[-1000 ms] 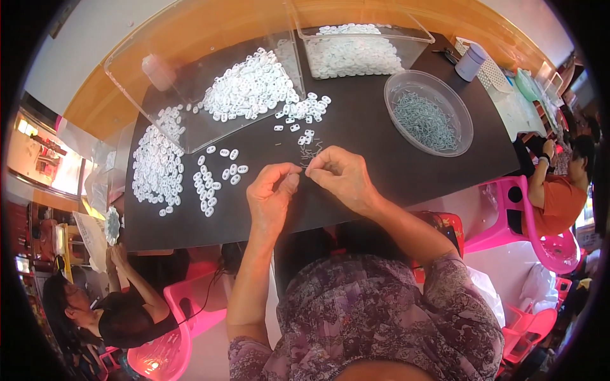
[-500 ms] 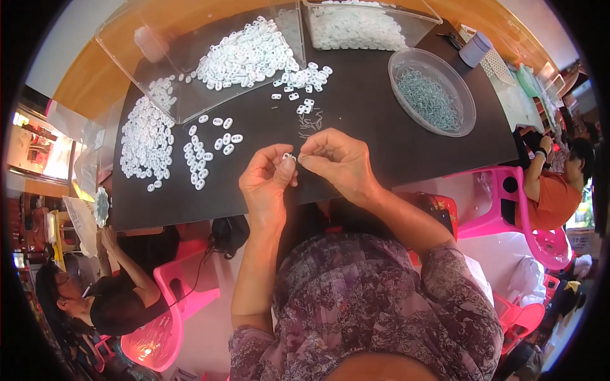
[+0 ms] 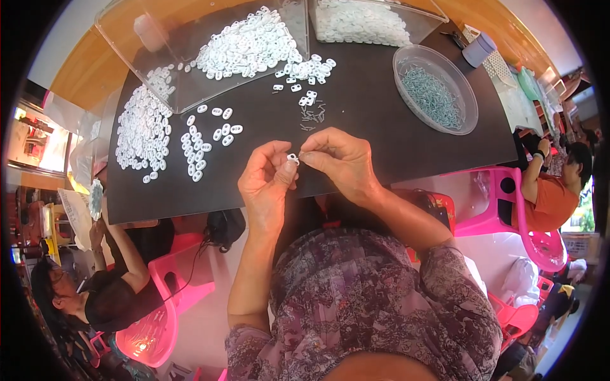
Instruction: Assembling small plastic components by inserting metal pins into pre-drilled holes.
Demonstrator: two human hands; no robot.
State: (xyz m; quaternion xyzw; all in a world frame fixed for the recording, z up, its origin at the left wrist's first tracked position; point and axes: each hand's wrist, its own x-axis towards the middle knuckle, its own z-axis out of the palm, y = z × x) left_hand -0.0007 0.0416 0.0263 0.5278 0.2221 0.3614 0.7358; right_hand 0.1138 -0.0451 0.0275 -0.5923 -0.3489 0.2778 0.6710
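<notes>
Near the table's front edge, my left hand [image 3: 267, 181] pinches a small white plastic piece [image 3: 292, 159] with holes between thumb and fingers. My right hand [image 3: 343, 162] is close against it, thumb and forefinger pressed together beside the piece. Whatever lies in that pinch is too small to make out. Just beyond my hands lie several loose grey metal pins [image 3: 311, 116] and a few white square-ended pieces [image 3: 308, 98]. To the left are loose white oval pieces [image 3: 197, 146] with two slots each, next to a larger pile [image 3: 143, 133] of them.
A clear bin [image 3: 184, 105] lies at the back with white pieces [image 3: 248, 47] heaped in it. Beside it stands another clear bin [image 3: 362, 25]. A round clear tub [image 3: 470, 111] of grey-green pins and a lidded container [image 3: 480, 49] are at right. People sit on pink chairs both sides.
My hands stay close together with the white piece, which now shows more plainly between them. The view has shifted slightly. At left, the other person's arm has moved a little.
</notes>
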